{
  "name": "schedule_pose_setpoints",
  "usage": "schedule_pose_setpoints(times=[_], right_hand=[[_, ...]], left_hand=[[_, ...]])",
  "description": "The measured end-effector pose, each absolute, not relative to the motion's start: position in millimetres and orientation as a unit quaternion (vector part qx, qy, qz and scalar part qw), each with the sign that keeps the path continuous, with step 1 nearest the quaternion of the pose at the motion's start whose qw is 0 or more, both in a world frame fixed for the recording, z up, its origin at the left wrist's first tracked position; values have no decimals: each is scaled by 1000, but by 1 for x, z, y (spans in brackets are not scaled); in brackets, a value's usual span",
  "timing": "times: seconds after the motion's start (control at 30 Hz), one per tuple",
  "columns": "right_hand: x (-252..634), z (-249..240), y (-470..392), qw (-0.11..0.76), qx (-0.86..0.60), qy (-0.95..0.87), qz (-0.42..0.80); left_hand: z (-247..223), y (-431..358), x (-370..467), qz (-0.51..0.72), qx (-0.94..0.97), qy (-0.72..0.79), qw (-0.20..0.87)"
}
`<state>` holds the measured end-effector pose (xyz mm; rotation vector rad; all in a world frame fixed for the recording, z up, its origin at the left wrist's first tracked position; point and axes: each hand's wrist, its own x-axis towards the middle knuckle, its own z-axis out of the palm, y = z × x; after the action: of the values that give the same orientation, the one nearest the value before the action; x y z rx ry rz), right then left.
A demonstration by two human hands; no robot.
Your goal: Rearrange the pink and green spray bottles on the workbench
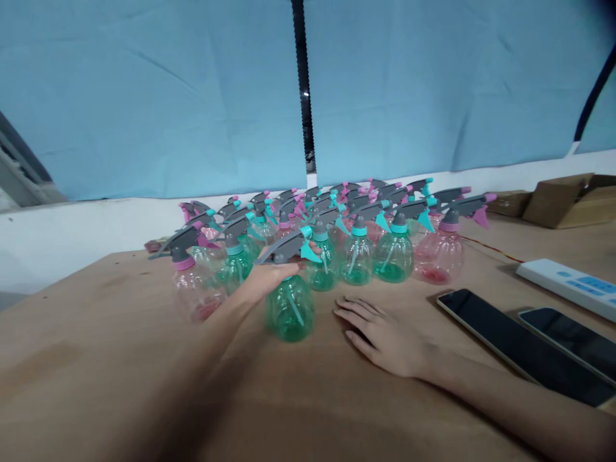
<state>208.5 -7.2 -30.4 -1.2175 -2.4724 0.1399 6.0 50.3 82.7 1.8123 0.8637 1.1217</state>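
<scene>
My left hand (269,277) is closed round the neck of a green spray bottle (290,311), just under its grey spray head with a turquoise trigger. The bottle stands upright in front of the others, its lower edge slightly blurred. My right hand (380,333) lies palm down on the wooden table (298,410), fingers stretched out, holding nothing. Behind both hands stand several spray bottles in rows, among them a green one (393,256) with a turquoise collar and a pink one (439,256) with a pink collar. Another pink spray bottle (197,289) stands left of my left forearm.
Two dark-screened phones, a larger one (520,343) and a smaller one (572,337), lie right of my right hand. Beyond them is a white power strip (572,285). An open cardboard box (568,202) stands back right. A blue cloth (168,96) hangs behind the table.
</scene>
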Motion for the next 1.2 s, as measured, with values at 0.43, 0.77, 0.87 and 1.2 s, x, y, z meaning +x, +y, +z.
schedule_pose_setpoints(times=[0.43, 0.77, 0.87, 1.2], right_hand=[[209, -30, -8, 203, -430, -878, 63], [209, -32, -7, 201, -432, -876, 70], [209, -32, -8, 194, -437, -876, 66], [209, -30, -8, 177, -423, -884, 87]], left_hand=[[26, 86, -20, 508, 699, 501, 50], [-10, 85, -21, 427, 763, 485, -15], [-9, 80, -19, 420, 772, 474, -46], [-2, 9, -22, 41, 934, 354, 34]])
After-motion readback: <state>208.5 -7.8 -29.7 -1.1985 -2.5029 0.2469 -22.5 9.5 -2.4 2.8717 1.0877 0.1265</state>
